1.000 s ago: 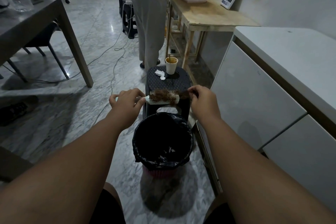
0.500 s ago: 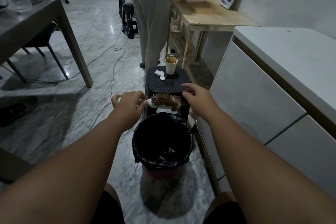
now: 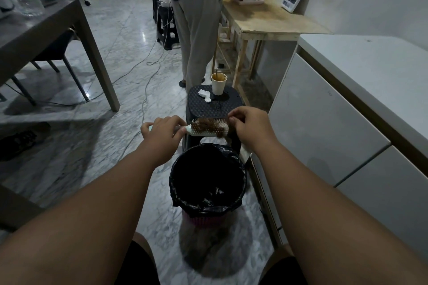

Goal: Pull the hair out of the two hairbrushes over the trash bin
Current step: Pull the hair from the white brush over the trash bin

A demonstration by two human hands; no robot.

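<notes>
Holds the hair-clogged hairbrush [image 3: 209,128] level by the far rim of the black-lined trash bin [image 3: 208,209] on the marble floor [image 3: 129,30], with the left hand [image 3: 163,133] wrapped round the handle and the right hand [image 3: 249,126] pinching its bristled end. Behind: black stool [image 3: 208,109] with paper cup [image 3: 218,83]; rightward, white cabinets [image 3: 324,111].

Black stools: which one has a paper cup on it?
The nearer stool, behind the trash bin, with the cup; the farther stool carries a white power strip.
</notes>
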